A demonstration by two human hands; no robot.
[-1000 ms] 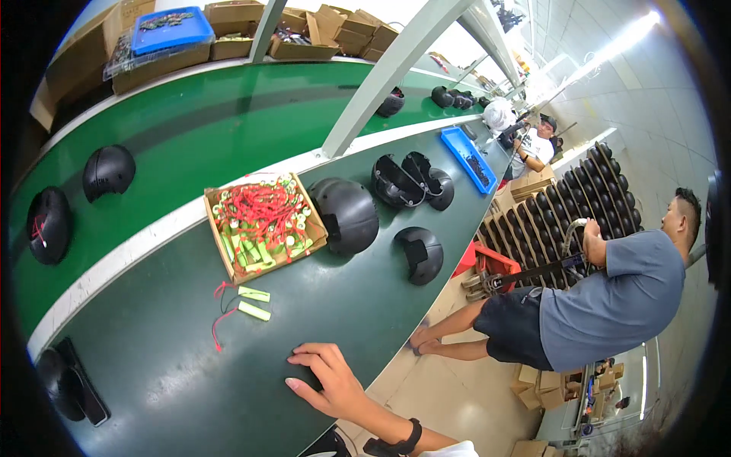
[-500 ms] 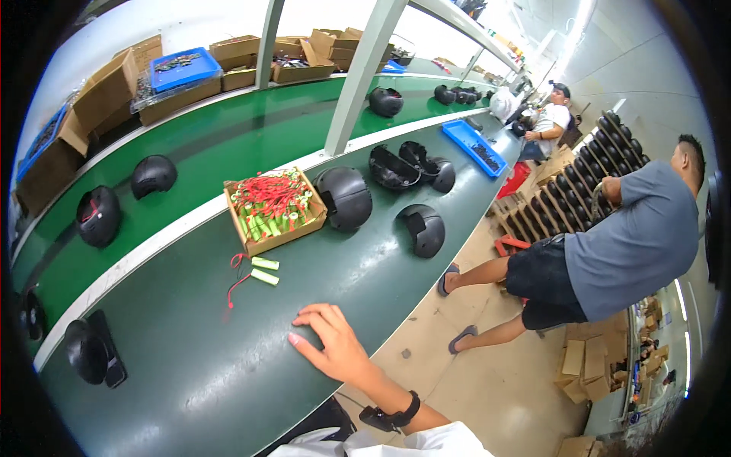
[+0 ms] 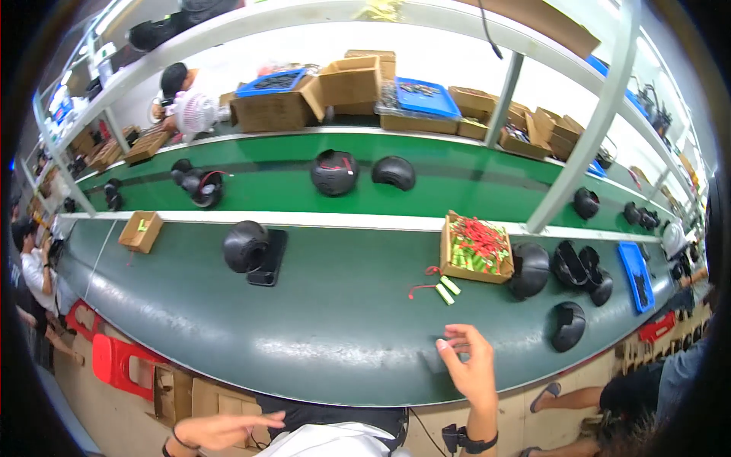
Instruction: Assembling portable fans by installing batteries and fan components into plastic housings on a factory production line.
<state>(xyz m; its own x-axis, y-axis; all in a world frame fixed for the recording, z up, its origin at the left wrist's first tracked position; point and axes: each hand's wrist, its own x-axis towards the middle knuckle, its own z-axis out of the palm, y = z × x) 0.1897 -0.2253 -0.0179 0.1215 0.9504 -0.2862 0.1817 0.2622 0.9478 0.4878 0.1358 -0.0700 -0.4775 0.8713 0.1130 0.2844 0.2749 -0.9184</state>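
Note:
Over the front part of the green worktable [image 3: 343, 320], my right hand [image 3: 470, 365] is raised with thumb and fingers apart, holding nothing. Ahead of it lie two green battery cells [image 3: 445, 293] with red wires. Behind those stands a cardboard box [image 3: 476, 270] full of green cells and tangled red leads. My left hand [image 3: 228, 430] is low, before the table's front edge, its fingers stretched out and empty. Left of the middle, a black rounded shell [image 3: 245, 246] rests against a dark phone-like slab [image 3: 268, 259].
Black shells [image 3: 529, 270] and a blue tray [image 3: 636, 276] occupy the right side. A small carton [image 3: 141, 231] is at far left. Behind runs a green conveyor [image 3: 274, 186] carrying more shells, beneath a metal frame [image 3: 590, 122]. Red stools [image 3: 122, 365] and people are beyond both ends.
The view has swung left, bringing the table's left end and my left hand into sight. My right hand has lifted from the tabletop, its fingers still apart.

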